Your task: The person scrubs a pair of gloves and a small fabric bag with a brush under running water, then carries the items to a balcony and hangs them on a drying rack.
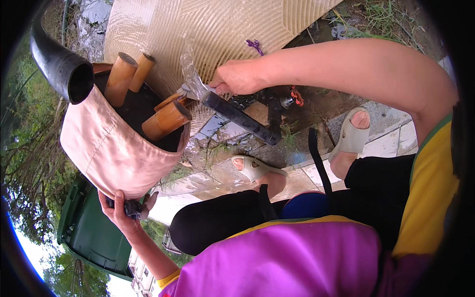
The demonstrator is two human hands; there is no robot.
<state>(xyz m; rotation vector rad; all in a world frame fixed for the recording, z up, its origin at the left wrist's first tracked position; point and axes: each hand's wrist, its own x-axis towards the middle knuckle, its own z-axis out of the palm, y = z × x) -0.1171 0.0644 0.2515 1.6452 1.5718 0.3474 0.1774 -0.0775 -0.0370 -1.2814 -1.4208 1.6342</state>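
Note:
On the left, my left hand [119, 213] grips a dark crumpled thing [130, 208] against the outer side of an upturned, pink fabric-covered stool [122, 148]. Several round wooden legs [120, 80] stick out of the stool's black underside. My right hand [239, 78] is closed on a pale, wet thing [191, 92], perhaps a cloth or brush, by the stool's near legs; the exact kind cannot be told. Beside these fingers, clear water [190, 61] spurts from the open end of a black pipe [241, 118].
A ribbed beige board [211, 26] with a purple cord [254, 45] lies beyond. A metal valve with a red handle [297, 96] joins the pipe. A wide black curved pipe [55, 59] and a green bin [94, 230] are at left. Wet paving [222, 167] lies around my slippers [256, 169].

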